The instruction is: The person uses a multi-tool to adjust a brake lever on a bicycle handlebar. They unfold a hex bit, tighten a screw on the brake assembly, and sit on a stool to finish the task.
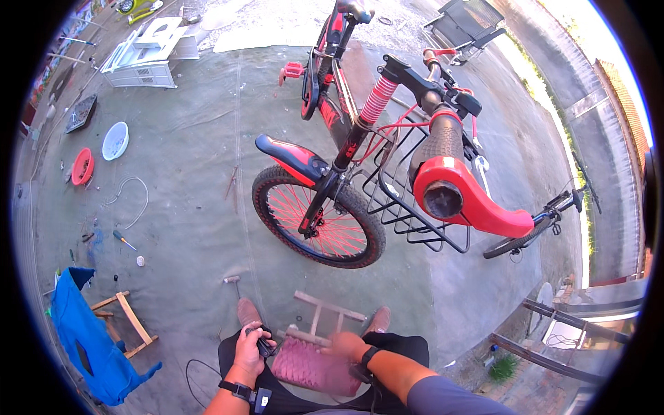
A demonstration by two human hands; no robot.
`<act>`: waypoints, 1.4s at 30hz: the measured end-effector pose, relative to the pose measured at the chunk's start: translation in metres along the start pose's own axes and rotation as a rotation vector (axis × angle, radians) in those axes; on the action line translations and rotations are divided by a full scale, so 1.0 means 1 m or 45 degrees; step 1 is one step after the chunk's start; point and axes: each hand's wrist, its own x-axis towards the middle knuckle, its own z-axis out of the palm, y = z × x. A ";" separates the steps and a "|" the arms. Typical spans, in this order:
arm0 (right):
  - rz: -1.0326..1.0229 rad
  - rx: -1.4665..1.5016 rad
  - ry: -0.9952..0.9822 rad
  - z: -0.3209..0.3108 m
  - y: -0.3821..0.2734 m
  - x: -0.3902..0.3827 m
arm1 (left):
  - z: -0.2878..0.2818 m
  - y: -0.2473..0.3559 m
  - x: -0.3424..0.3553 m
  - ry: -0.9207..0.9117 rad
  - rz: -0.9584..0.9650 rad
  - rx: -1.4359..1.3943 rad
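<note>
My left hand (250, 351) is closed around a small black object (263, 345) whose kind I cannot make out. My right hand (344, 344) is over the far right corner of a pink quilted stool seat (308, 370), its fingers smeared by motion. The seat lies between my legs, and its wooden legs (324, 306) point away from me. Ahead stands a black and red bicycle (330, 114). Its front wheel (318, 220) has red spokes, a wire basket (408, 207) hangs at the front, and the near handlebar grip (446, 145) ends in a red bar end.
A hammer (232, 279) lies beyond my left shoe. At left are a blue cloth (72, 332) over a wooden frame (131, 321), a screwdriver (124, 239), a red basin (83, 166) and a white basin (115, 141). Another bicycle (539, 225) is at right.
</note>
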 end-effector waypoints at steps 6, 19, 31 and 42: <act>-0.278 -0.066 -0.119 0.079 0.031 0.023 | 0.011 0.003 0.015 -0.051 0.033 0.032; -0.369 0.115 -0.186 0.057 0.056 0.060 | 0.040 0.005 0.067 -0.054 0.190 0.068; -0.404 0.016 -0.604 0.062 0.121 0.122 | 0.072 0.030 0.139 -0.200 0.187 0.114; -0.571 -0.078 -0.767 0.102 0.211 0.203 | 0.091 0.031 0.156 -0.300 0.277 0.065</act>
